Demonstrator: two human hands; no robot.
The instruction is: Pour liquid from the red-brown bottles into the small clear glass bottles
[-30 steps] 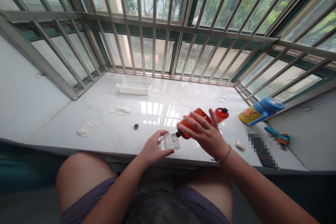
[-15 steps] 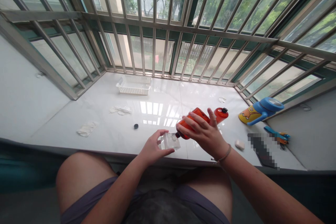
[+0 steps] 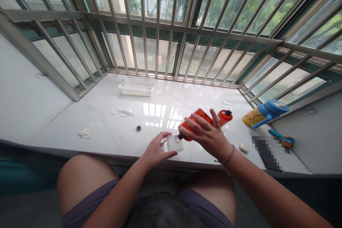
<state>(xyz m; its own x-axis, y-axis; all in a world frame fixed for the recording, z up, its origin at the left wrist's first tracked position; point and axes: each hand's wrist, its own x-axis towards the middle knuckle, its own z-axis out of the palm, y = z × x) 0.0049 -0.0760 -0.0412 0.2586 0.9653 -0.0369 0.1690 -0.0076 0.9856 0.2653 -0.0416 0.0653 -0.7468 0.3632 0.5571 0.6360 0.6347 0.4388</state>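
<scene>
Near the front edge of the white counter, my left hand grips a small clear container between thumb and fingers. My right hand is wrapped round an orange-red bottle, tilted so its dark neck points down and left. The neck is right at the container's opening; whether liquid is flowing I cannot make out. Behind my right fingers a second red bottle with a black top is partly hidden. A small black cap lies on the counter to the left of the container.
A white perforated basket stands at the back by the barred window. Crumpled white tissues lie on the left. Toward the right are a blue and yellow cup, a small pale block, a phone-like dark object and keys.
The tilted bottle and my right hand have shifted very slightly up and left. My left hand and the clear container stay in place.
</scene>
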